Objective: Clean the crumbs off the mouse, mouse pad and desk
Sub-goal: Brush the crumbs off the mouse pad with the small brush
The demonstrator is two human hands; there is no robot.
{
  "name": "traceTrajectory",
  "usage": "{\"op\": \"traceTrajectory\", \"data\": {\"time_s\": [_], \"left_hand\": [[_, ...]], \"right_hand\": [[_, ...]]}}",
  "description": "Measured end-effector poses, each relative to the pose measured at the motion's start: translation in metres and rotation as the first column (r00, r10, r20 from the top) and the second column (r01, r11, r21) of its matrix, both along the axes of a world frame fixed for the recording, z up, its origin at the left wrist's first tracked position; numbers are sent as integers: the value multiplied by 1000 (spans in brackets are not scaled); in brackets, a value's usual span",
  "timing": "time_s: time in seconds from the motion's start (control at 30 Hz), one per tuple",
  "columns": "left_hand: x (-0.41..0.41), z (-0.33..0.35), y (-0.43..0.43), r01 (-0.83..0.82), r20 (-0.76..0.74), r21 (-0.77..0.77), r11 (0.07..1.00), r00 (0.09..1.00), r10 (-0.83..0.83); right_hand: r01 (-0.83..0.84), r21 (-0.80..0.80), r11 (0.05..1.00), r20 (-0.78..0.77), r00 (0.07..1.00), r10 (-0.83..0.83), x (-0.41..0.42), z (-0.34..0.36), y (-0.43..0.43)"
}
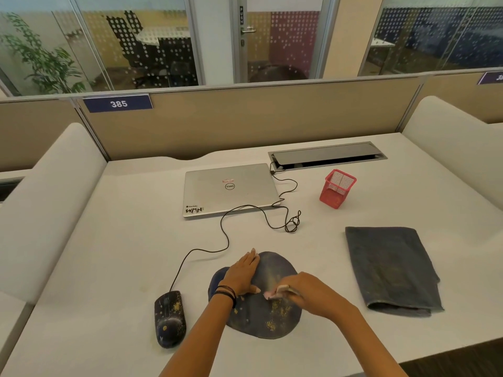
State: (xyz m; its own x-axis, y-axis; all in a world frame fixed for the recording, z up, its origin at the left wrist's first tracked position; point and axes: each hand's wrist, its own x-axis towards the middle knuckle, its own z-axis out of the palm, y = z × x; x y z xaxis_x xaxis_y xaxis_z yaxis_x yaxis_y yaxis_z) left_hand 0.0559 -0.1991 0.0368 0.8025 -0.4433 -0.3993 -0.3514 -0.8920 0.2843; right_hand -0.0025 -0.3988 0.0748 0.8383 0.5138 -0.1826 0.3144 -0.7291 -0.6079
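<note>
- My left hand (242,273): fingers straight, pressed flat on the dark blue rounded fabric mouse pad (272,322).
- My right hand (309,293): pinching a small pale pink item (275,293) above yellow crumbs (279,308) on the pad.
- Dark wired plastic mouse (170,319): crumb-speckled, just left of the pad.

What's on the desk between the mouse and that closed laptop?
Only a black cable, snaking over the bare white desk from the mouse toward the laptop; the head view shows it.
</note>
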Motion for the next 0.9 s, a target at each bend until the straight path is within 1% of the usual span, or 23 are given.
{"op": "traceTrajectory", "data": {"time_s": [0.07, 0.2, 0.23, 0.33, 0.43, 0.5, 0.57, 0.63, 0.73, 0.8, 0.9], "left_hand": [[-1, 1, -1, -3, -1, 1, 1000, 1000, 3], [-1, 2, -2, -8, -4, 3, 1000, 1000, 8], [-1, 2, -2, -9, -3, 2, 1000, 1000, 9], [-1, 3, -1, -14, -8, -7, 1000, 1000, 14], [-1, 4, -1, -22, -11, -18, 1000, 1000, 22], [-1, 4, 0, -23, -11, -15, 1000, 1000, 23], [-1, 4, 0, -19, -8, -9, 1000, 1000, 18], [-1, 4, 0, -16, -4, -7, 1000, 1000, 16], [-1, 4, 0, -15, -6, -9, 1000, 1000, 15], [-1, 3, 0, -17, -8, -13, 1000, 1000, 16], [-1, 2, -1, -15, -8, -12, 1000, 1000, 15]], "right_hand": [[27, 5, 1000, 17, 999, -28, 3, 6, -1], [151, 101, 983, 105, 981, -162, 16, 19, -3], [191, 111, 975, 104, 974, -203, 18, 19, -4], [277, 69, 958, 39, 959, -280, 19, 14, -8], [223, 64, 973, 28, 974, -225, 8, 13, -6], [160, -17, 987, -14, 987, -161, 0, 14, -3], [131, -72, 989, -39, 990, -134, -3, 16, -4], [144, -21, 989, -28, 989, -144, -1, 20, -7], [256, 129, 958, 5, 966, -258, 4, 23, -12], [313, 157, 937, 3, 948, -317, 8, 21, -17], [311, 171, 935, -22, 950, -312, 6, 13, -20]]}}
